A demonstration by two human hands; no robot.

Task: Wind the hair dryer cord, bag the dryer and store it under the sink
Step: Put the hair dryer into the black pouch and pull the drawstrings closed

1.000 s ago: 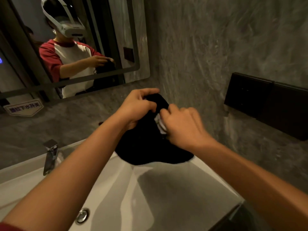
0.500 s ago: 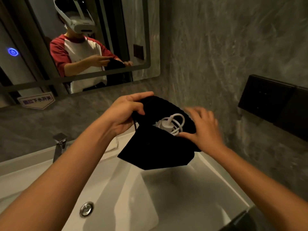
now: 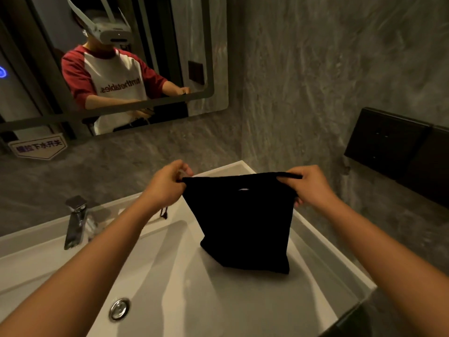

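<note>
**Black bag held up by both top corners over the basin**

A black drawstring bag [image 3: 245, 222] hangs above the right half of the white sink [image 3: 323, 271], stretched flat between two bare hands. The left hand [image 3: 165, 188] has its fingers [image 3: 181, 170] clenched on the bag's top left corner; the right hand [image 3: 311, 188] pinches the top right corner, where a short length of black drawstring [image 3: 290, 175] sticks out past the thumb. A knotted end of cord [image 3: 164, 212] dangles beneath the left hand. The bag's top edge runs almost level between the hands, and its lower edge hangs just over the basin floor, tilted a little toward the right; whether it touches the basin I cannot tell.

The hair dryer itself is out of sight. Only a small pale spot [image 3: 243, 189] shows near the top of the dark cloth, and what it is I cannot make out.

To the left, a chrome tap [image 3: 75, 222] stands on the sink's back ledge, and the round chrome drain [image 3: 119, 308] sits low in the basin. Grey stone-look wall runs behind and to the right, where a dark panel [image 3: 386, 139] is fixed. The mirror [image 3: 218, 69] above reflects the person in a white shirt with red sleeves, headset on, arms out in front. A small sign [image 3: 38, 147] is stuck below the mirror's left end.
</note>
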